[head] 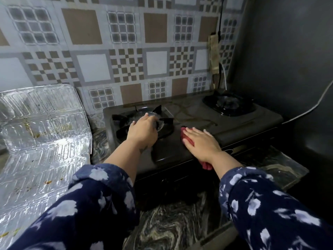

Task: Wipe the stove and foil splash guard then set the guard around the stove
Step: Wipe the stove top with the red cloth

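Note:
A black two-burner stove (225,123) sits on a marbled counter against the tiled wall. My left hand (143,131) rests on the left burner's pan support (163,121), fingers curled around one of its prongs. My right hand (200,141) lies flat, pressing a red cloth (206,165) onto the stove top between the burners; the cloth shows at my fingertips and under my wrist. The foil splash guard (45,134), silver and spotted with brown stains, stands folded at the left, leaning by the wall, apart from the stove.
The right burner (228,103) sits at the back right of the stove. A white hose (306,110) runs along the dark right wall. A black cable (220,33) hangs down the tiled wall. Marbled countertop (171,226) stretches in front of the stove.

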